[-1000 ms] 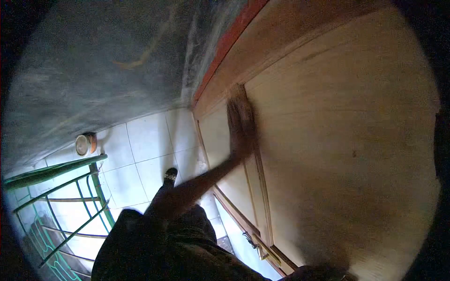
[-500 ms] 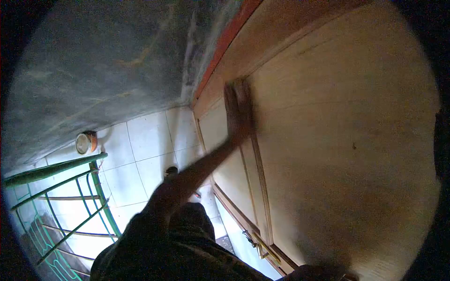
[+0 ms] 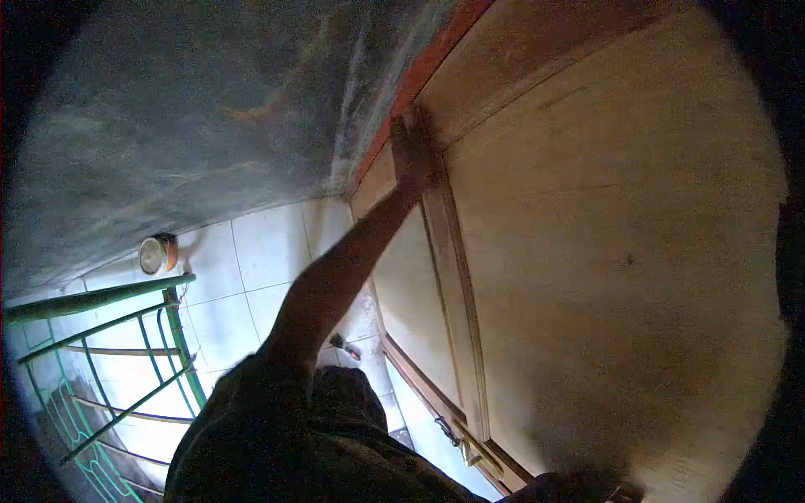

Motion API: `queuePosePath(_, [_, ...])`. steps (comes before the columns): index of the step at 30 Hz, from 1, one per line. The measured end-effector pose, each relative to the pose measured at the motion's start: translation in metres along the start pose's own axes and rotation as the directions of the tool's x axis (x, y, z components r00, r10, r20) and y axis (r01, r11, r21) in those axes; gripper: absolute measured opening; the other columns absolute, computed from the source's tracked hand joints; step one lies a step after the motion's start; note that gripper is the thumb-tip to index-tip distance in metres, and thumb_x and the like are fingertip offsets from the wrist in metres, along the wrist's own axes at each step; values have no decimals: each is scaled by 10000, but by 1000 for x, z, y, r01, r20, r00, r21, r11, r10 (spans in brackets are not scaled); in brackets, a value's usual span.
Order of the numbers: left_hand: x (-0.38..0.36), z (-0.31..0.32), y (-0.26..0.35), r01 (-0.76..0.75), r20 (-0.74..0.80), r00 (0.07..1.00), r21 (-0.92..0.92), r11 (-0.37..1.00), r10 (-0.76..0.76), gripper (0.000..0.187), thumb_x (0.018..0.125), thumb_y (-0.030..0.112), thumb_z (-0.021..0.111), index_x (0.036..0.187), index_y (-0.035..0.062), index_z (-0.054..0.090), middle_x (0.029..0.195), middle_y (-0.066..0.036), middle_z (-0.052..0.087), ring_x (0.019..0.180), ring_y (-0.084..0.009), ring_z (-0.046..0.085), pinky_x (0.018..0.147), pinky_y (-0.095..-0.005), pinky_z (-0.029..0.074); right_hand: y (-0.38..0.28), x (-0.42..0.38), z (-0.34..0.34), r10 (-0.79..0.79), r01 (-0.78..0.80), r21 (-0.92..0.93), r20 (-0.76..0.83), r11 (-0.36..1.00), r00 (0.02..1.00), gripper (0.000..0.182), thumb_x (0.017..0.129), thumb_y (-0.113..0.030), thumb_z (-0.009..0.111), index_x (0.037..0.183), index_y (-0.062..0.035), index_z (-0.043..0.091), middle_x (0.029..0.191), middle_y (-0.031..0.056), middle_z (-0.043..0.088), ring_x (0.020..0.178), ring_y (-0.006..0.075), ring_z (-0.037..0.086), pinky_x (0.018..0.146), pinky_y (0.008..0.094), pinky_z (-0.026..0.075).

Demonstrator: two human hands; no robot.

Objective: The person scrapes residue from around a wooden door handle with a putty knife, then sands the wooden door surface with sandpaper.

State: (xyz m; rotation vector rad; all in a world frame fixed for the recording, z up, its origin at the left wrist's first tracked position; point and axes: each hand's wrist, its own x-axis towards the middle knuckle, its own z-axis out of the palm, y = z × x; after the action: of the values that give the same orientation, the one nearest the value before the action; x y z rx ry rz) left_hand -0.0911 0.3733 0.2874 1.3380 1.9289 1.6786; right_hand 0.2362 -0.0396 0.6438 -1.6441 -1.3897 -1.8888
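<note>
My left hand (image 3: pixel 412 159) lies against the upper brown frame of a wooden door (image 3: pixel 620 210), near the inner corner of its pale panel. Its fingers are stretched out and slightly blurred, and anything under the palm is hidden. My right hand (image 3: pixel 591 486) is at the bottom edge, dark and partly cut off, close to the lower part of the panel. Its fingers are too dark to make out. A brass door handle (image 3: pixel 474 455) sits on the door's edge, with a dark metal piece (image 3: pixel 446 430) beside it.
A grey wall (image 3: pixel 184 109) rises beside the door's red-brown frame (image 3: pixel 419 75). On the white tiled floor (image 3: pixel 222 306) stand a small round container (image 3: pixel 157 255) and a green metal rack (image 3: pixel 126 369). Part of a foot (image 3: pixel 347 347) shows below my arm.
My left hand has slid up and slightly left, from the panel's corner onto the frame. My right hand stays about where it was. More of the foot shows now.
</note>
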Motion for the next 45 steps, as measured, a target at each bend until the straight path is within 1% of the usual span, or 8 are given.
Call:
queuePosePath(2, [-14, -24, 29, 89, 85, 995, -428, 899, -58, 554, 1121, 261, 314, 1617, 28, 227, 1660, -326, 145, 1552, -486, 112, 1277, -515, 104, 0, -3, 4, -16, 16, 18, -4, 1000, 1000, 522, 1080, -323, 412, 1476, 10, 479, 1507, 211, 495, 1400, 351, 439, 1183, 520, 359])
queuePosePath(5, [-130, -52, 77, -39, 65, 997, -72, 997, 44, 564, 1123, 266, 300, 1621, 20, 198, 1679, -308, 86, 1563, -468, 80, 1281, -512, 72, 0, -11, 7, -41, 37, 244, 10, 969, 999, 522, 1078, -323, 415, 1475, 9, 480, 1505, 213, 497, 1396, 353, 442, 1180, 522, 361])
queuePosePath(7, [-199, -69, 125, 427, 220, 904, -536, 729, -367, 558, 1119, 228, 287, 1606, -29, 194, 1677, -315, 73, 1554, -501, 60, 1281, -522, 43, 0, -12, 6, -35, 30, 284, 13, 958, 999, 522, 1078, -324, 417, 1475, 9, 482, 1503, 214, 498, 1393, 354, 444, 1178, 523, 362])
queuePosePath(10, [-150, -55, 96, -97, 257, 966, 409, 907, -12, 558, 1114, 220, 305, 1590, -55, 215, 1666, -330, 97, 1556, -487, 75, 1281, -537, 56, 0, -12, 4, -39, 35, 266, 9, 963, 999, 523, 1077, -324, 419, 1474, 9, 484, 1501, 216, 499, 1389, 356, 447, 1176, 525, 364])
queuePosePath(15, [-43, -42, 69, 80, 8, 997, -24, 996, -80, 558, 1096, 210, 348, 1594, -24, 250, 1639, -352, 171, 1549, -479, 137, 1282, -532, 106, -5, -9, 4, -39, 36, 241, 8, 970, 999, 523, 1075, -325, 424, 1473, 8, 487, 1497, 219, 502, 1383, 359, 452, 1172, 529, 367])
queuePosePath(21, [-227, -71, 149, 334, 148, 942, -322, 886, -302, 563, 1101, 235, 354, 1601, -3, 251, 1644, -340, 174, 1550, -475, 138, 1282, -522, 107, -4, -11, 4, -42, 40, 196, 8, 980, 999, 524, 1072, -326, 429, 1472, 8, 490, 1492, 223, 505, 1375, 363, 458, 1166, 533, 371])
queuePosePath(41, [-53, -46, 51, 264, 165, 958, -190, 946, -235, 571, 1114, 308, 376, 1619, 65, 264, 1661, -305, 182, 1551, -472, 139, 1281, -501, 104, -2, -10, -1, -56, 54, 124, 14, 991, 998, 527, 1065, -330, 448, 1467, 6, 503, 1476, 236, 515, 1350, 375, 479, 1149, 547, 384])
queuePosePath(45, [-211, -64, 150, 293, 48, 955, -285, 913, -291, 579, 1115, 264, 431, 1611, 33, 239, 1633, -254, 270, 1555, -390, 194, 1266, -474, 202, 0, -12, -1, -49, 47, 113, 7, 992, 999, 528, 1063, -330, 451, 1466, 6, 506, 1473, 238, 517, 1345, 378, 483, 1146, 550, 386])
